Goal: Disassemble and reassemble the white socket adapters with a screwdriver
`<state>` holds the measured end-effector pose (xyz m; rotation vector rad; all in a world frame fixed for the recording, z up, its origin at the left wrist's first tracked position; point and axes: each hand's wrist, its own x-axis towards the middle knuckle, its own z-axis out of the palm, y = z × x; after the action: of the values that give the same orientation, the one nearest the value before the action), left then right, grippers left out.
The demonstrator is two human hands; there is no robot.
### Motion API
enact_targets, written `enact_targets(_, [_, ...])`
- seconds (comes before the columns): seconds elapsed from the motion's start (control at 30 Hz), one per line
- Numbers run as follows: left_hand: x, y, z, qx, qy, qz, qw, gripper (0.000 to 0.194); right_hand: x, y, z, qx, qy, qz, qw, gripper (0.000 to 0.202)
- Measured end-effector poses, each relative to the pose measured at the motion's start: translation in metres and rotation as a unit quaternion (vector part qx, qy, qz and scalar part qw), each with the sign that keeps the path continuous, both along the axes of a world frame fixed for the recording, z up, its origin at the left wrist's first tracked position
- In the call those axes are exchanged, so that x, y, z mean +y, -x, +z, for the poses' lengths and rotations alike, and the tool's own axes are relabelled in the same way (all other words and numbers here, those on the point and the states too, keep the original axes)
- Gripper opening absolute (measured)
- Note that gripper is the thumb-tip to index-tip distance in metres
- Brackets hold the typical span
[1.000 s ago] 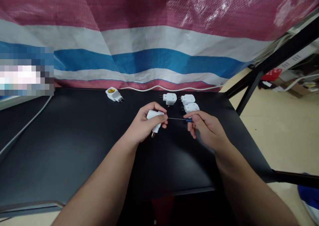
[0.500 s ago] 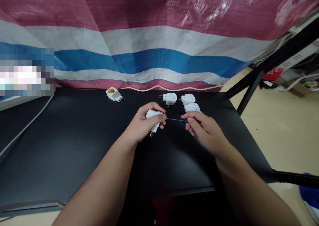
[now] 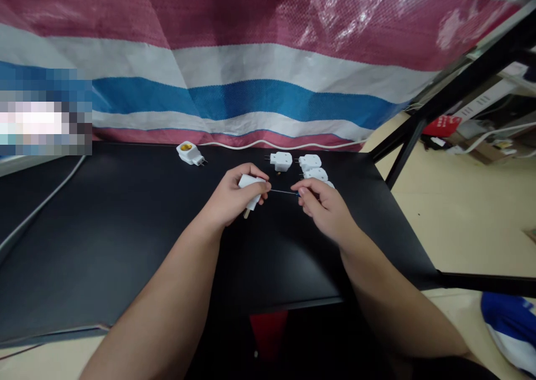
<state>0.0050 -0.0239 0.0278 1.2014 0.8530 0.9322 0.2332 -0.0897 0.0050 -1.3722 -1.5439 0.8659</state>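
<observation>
A white plug adapter (image 3: 250, 192) is in my left hand (image 3: 238, 197), its metal pins pointing down toward me. Pinched in my right hand (image 3: 320, 204) is a screwdriver (image 3: 283, 191) with a thin metal shaft and a blue handle mostly covered by the fingers. The shaft reaches leftward to my left fingertips, which hide its tip. Beyond my hands lie more white adapters: one (image 3: 281, 161) alone with a small brass-coloured piece (image 3: 278, 173) by it, and a group (image 3: 310, 162) partly behind my right hand.
On the black table (image 3: 125, 229), a white socket with a gold-coloured inside (image 3: 190, 152) lies at the back left. A white cable (image 3: 268, 143) runs along the back edge before a striped sheet (image 3: 268, 100). A black metal frame (image 3: 412, 134) stands at the right.
The camera view has shifted a little, so the table and adapters sit slightly further left and up. My right hand has come slightly closer to my left; both keep their holds.
</observation>
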Motion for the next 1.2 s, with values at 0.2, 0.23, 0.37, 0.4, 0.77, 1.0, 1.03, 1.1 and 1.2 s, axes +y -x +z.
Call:
enact_targets(0.2, [0.003, 0.012, 0.000, 0.040, -0.004, 0.003, 0.999, 0.024, 0.006, 0.008, 0.017, 0.004, -0.017, 0.028, 0.999, 0.015])
enact_targets(0.23, [0.004, 0.014, -0.002, 0.026, -0.001, 0.008, 1.000, 0.024, 0.008, 0.009, 0.021, -0.003, -0.016, 0.031, 0.999, 0.015])
enact_targets(0.37, [0.005, 0.021, -0.012, -0.027, 0.017, 0.032, 0.999, 0.025, 0.024, 0.016, 0.032, -0.035, 0.007, 0.035, 0.999, 0.015])
enact_targets(0.4, [0.005, 0.022, -0.014, -0.028, 0.017, 0.030, 0.999, 0.026, 0.028, 0.018, 0.033, -0.037, 0.016, 0.032, 0.999, 0.015])
enact_targets(0.77, [0.009, 0.035, -0.014, -0.065, 0.021, 0.040, 0.997, 0.023, 0.029, 0.023, 0.004, -0.038, 0.153, 0.044, 0.987, 0.054])
enact_targets(1.0, [0.011, 0.033, -0.020, -0.058, 0.033, 0.039, 0.997, 0.027, 0.027, 0.025, 0.000, 0.028, 0.043, 0.053, 0.997, 0.030])
enact_targets(1.03, [0.012, 0.033, -0.020, -0.059, 0.035, 0.040, 0.997, 0.028, 0.028, 0.025, 0.000, 0.038, 0.042, 0.051, 0.997, 0.030])
enact_targets(1.1, [0.012, 0.033, -0.022, -0.062, 0.034, 0.046, 0.996, 0.028, 0.029, 0.026, -0.001, 0.050, 0.050, 0.049, 0.996, 0.031])
enact_targets(1.2, [0.013, 0.034, -0.022, -0.063, 0.022, 0.056, 0.996, 0.027, 0.027, 0.027, -0.001, 0.048, 0.078, 0.043, 0.995, 0.037])
